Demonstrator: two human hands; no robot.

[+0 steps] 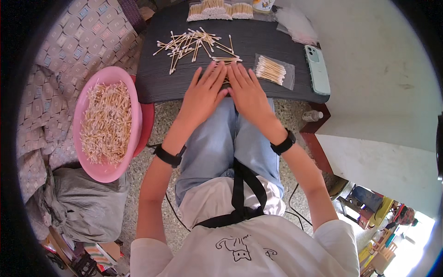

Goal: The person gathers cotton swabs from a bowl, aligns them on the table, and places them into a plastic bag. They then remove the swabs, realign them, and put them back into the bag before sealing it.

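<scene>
Over the near part of the dark table, my left hand and my right hand lie side by side, palms down. Their fingers are stretched out, with the thumbs nearly meeting. A small group of cotton swabs shows at and between my fingertips, partly hidden by them. Beyond my left hand is a loose, criss-crossed pile of cotton swabs. Right of my right hand lies a clear plastic bag with a flat row of cotton swabs in it.
A pink basin heaped with cotton swabs stands at the left on a red stool. Swab bundles line the table's far edge, near clear plastic bags. A pale green phone lies at the right edge, beside a wall.
</scene>
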